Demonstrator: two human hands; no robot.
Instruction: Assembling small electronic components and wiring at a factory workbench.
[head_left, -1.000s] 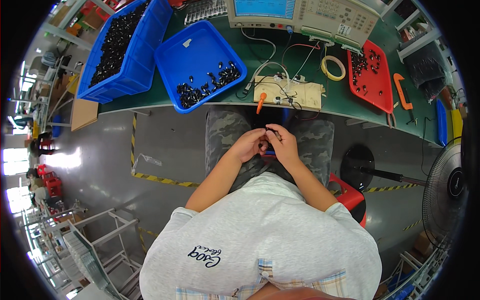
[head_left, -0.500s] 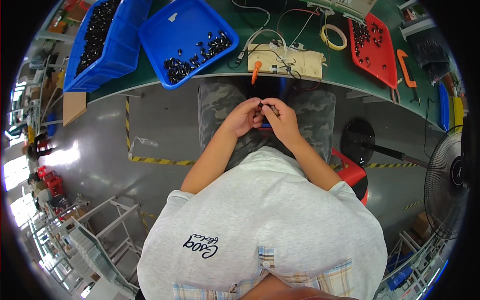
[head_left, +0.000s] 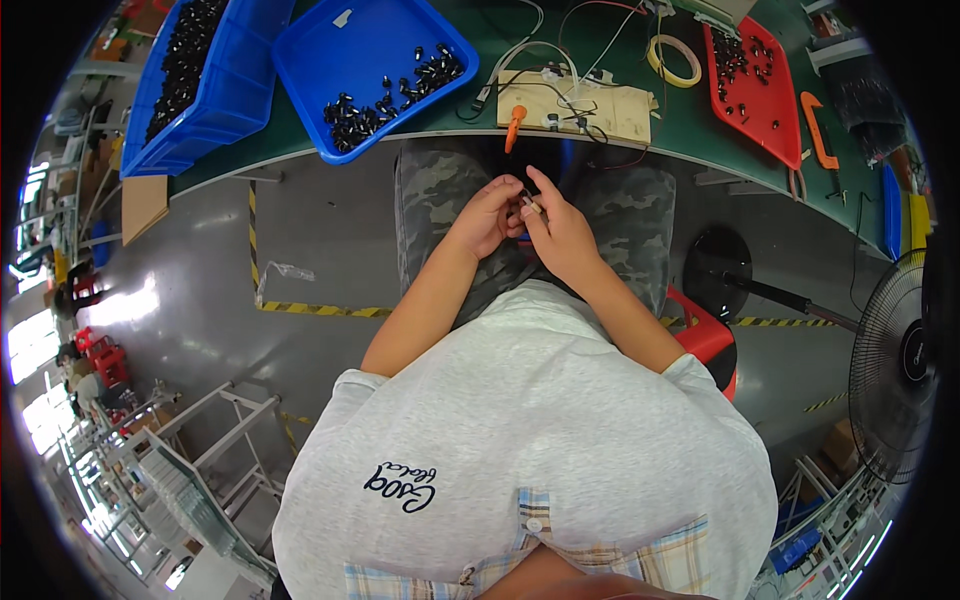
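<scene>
My left hand (head_left: 485, 218) and my right hand (head_left: 563, 238) meet over my lap, just short of the table's near edge. Between their fingertips is a small part (head_left: 532, 203), dark with a pale end, too small to tell its kind. The left thumb and fingers are curled together at it. On my right hand the thumb presses against it while the index finger stands raised and apart. Just beyond my hands, an orange-handled tool (head_left: 515, 128) hangs over the front edge of a pale wooden board (head_left: 625, 112) with wires and small fittings on it.
A blue tray (head_left: 300, 70) and a deep blue bin (head_left: 225, 110) hold many small black parts at the left. At the right are a red tray (head_left: 775, 135) with similar parts, a tape roll (head_left: 680, 78), an orange clamp (head_left: 815, 125) and a fan (head_left: 895, 370).
My right index finger has lifted away from the fingertips, showing more of the small part. Both hands stay over my lap. The whole table view has shifted slightly upward.
</scene>
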